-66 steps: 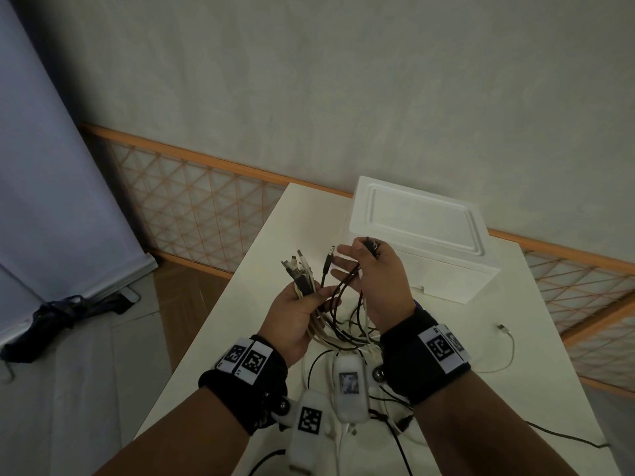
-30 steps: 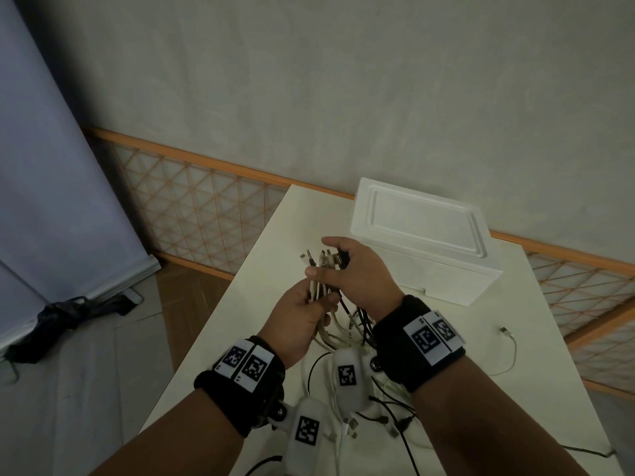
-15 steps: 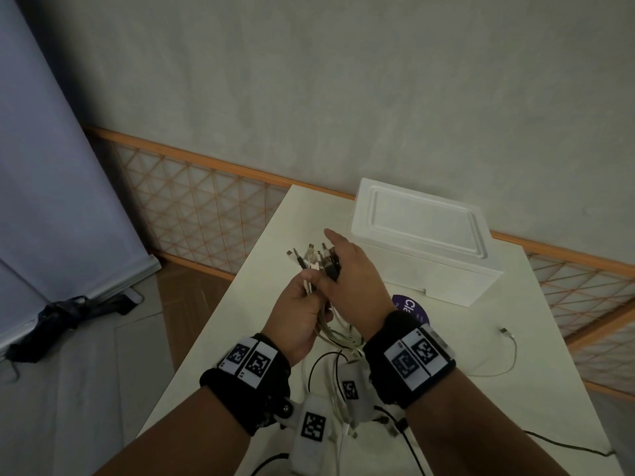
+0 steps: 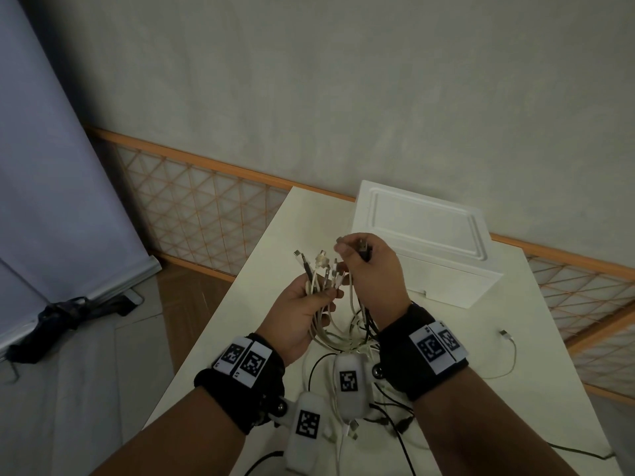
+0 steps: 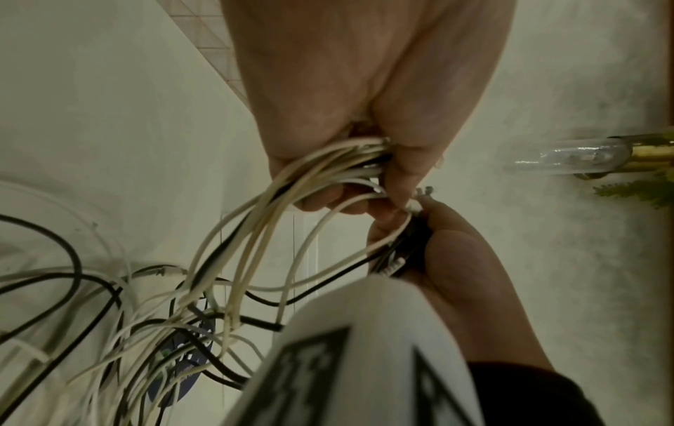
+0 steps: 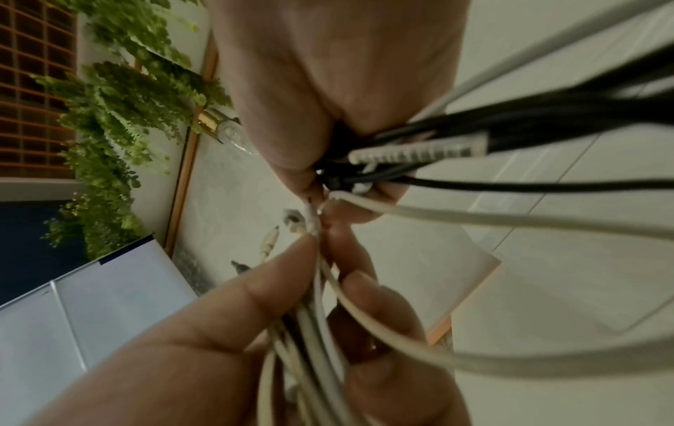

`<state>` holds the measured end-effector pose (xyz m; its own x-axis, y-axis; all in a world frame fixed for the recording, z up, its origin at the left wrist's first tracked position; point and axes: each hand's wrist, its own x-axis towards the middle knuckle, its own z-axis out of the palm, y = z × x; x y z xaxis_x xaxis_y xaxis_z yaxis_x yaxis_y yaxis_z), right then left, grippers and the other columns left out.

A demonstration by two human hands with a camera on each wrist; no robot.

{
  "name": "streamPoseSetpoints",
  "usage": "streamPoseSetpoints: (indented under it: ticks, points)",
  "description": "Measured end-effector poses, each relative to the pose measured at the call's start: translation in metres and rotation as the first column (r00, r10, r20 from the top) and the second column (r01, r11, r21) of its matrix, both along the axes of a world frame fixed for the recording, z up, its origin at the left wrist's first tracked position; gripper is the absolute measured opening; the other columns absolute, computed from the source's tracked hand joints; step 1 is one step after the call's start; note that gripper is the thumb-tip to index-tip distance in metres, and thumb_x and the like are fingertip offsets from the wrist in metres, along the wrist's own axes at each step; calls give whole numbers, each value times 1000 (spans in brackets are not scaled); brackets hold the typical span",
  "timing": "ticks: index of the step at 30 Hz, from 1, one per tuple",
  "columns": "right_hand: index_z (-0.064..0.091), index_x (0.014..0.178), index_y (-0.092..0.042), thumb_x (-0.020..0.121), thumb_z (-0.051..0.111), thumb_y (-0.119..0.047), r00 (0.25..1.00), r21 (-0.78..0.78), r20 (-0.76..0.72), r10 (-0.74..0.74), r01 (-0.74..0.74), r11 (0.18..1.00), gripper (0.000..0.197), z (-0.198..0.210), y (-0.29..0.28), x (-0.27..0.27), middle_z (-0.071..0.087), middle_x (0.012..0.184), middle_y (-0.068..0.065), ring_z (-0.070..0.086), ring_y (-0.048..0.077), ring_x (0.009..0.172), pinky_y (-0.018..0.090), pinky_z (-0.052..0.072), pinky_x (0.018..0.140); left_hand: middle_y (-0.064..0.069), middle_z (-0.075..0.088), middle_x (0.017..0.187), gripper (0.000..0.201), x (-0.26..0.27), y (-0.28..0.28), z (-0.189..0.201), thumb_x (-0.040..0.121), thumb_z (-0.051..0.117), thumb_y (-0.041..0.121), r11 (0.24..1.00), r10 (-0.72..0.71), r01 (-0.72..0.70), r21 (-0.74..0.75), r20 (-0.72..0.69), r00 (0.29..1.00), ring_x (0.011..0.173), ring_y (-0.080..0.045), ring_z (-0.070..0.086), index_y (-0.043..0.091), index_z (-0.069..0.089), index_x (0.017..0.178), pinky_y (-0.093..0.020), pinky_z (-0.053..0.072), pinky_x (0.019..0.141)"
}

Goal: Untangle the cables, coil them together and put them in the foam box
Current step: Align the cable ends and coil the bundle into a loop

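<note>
Above the white table (image 4: 536, 389), the left hand (image 4: 299, 314) gripped a bundle of mostly white cables (image 4: 321, 273), plugs upward. The right hand (image 4: 374, 273) clutched black cable ends (image 6: 456, 135), clearest from its wrist camera. The closed foam box (image 4: 426, 242) stood just behind.

Two hands: the left hand (image 4: 298, 312) at 7 o'clock of the right hand (image 4: 374, 273), each gripping cables (image 4: 338, 333). The cables are too tangled to count; white and black ones show. One foam box (image 4: 424, 231) at 1 o'clock of the hands. One table (image 4: 446, 341). One loose white cable (image 4: 508, 352) at 3 o'clock.
</note>
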<state>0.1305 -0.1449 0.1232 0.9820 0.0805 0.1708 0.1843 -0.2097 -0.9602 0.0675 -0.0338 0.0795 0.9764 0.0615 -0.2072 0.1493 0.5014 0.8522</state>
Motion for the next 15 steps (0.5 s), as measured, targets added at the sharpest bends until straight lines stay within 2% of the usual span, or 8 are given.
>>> streamPoseSetpoints:
  ticks: [3, 4, 6, 8, 9, 12, 15]
  points:
    - [61, 110, -18, 90, 60, -18, 999, -18, -14, 33, -33, 999, 19, -2, 3, -2, 68, 84, -3, 62, 11, 67, 36, 54, 71, -2, 67, 78, 11, 0, -2, 1, 91, 57, 2, 1000, 19, -20, 18, 24, 1000, 69, -14, 53, 12, 63, 93, -27, 39, 60]
    - [59, 114, -21, 90, 62, -24, 999, -11, -24, 43, -43, 999, 24, -2, 3, -4, 65, 80, -6, 59, 7, 65, 35, 52, 70, -1, 67, 77, 10, 0, -2, 2, 92, 57, 3, 999, 36, -36, 14, 28, 999, 69, -14, 52, 13, 62, 90, -27, 39, 60]
    - [57, 115, -22, 85, 67, -37, 998, 23, -31, 60, -59, 998, 35, 0, 2, -8, 59, 71, -8, 53, 4, 60, 29, 49, 62, 0, 66, 74, 10, 0, -2, 2, 93, 56, 5, 998, 70, -70, -3, 24, 997, 70, -15, 52, 13, 59, 88, -27, 39, 60]
    - [59, 105, -20, 75, 74, -42, 997, 12, -13, 82, -82, 997, 40, 2, 2, -12, 54, 65, -4, 47, 6, 55, 23, 43, 54, -1, 64, 75, 10, -1, -2, 3, 93, 56, 7, 995, 92, -91, -28, 23, 995, 70, -15, 51, 15, 60, 90, -27, 39, 59]
    - [60, 99, -19, 72, 78, -41, 995, -41, 8, 95, -95, 995, 39, 2, 3, -13, 51, 65, -4, 46, 6, 54, 21, 42, 52, -2, 64, 76, 10, -1, -2, 3, 94, 55, 8, 996, 88, -87, -29, 28, 996, 71, -15, 51, 15, 62, 92, -27, 39, 58]
    - [59, 86, -16, 76, 78, -31, 990, -243, 86, 109, -85, 966, 27, 0, 9, -13, 51, 62, -9, 46, 2, 53, 13, 38, 51, -11, 62, 92, 16, 0, -5, 2, 95, 55, 11, 998, 52, -51, -33, 36, 998, 84, -25, 51, 12, 64, 108, -28, 40, 60]
    - [57, 83, -13, 78, 76, -30, 994, -192, 93, 60, -42, 980, 26, -1, 13, -12, 53, 63, -5, 46, 2, 51, 12, 37, 48, -16, 59, 100, 21, 0, -4, 2, 86, 64, 22, 993, 60, -54, -101, 52, 997, 93, -28, 46, 12, 65, 105, -29, 40, 62]
